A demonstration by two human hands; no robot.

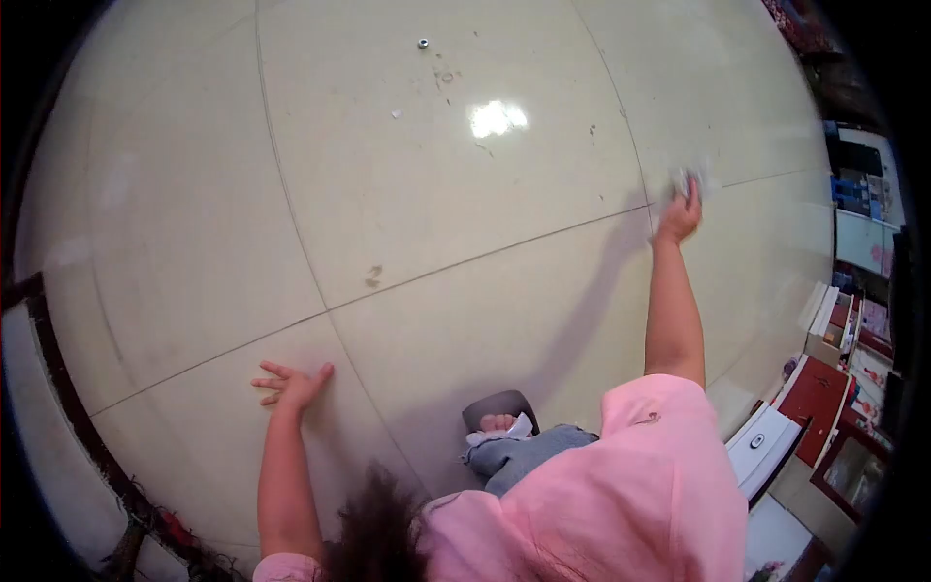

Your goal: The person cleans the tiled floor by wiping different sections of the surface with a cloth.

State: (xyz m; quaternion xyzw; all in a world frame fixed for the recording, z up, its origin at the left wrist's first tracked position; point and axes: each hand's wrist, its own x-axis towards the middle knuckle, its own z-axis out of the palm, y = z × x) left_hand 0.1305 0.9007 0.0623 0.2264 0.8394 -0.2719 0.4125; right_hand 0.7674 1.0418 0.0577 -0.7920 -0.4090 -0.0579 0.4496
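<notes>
Floor (175, 213) first: you're low over big pale tiles. My read is that you're partway through. Marks are left on the middle tile — a brown smudge (373, 275) near its lower joint, dark specks (592, 129) toward its right side, more grime (445, 77) farther off. I can't make out any marks on the tile nearest you, so call that part done, as far as one view shows.

Your pink shirt (601, 495) fills the lower right, with jeans (533, 456) and a foot in a dark slipper (497, 397) beside it.

Containers: all along the right edge, none within the work. The glass-fronted cabinet (856, 480) looks closed; something pale shows behind the glass, too blurred to name. The white box (761, 444) with a dark oval on its face hides whatever it holds. Can't identify the smaller clutter around them.

Hands: your left hand (296, 386) is at the floor, fingers spread, holding nothing visible; can't tell how much weight it takes. Your right hand (681, 218) is reached far out, fingers closed around a pale wad (706, 182). The wad sits by the joint crossing at right, motion-blurred — can't confirm floor contact.

Smallest: a round metal piece (423, 44) at the far side, and a white scrap (396, 114) nearer you.
</notes>
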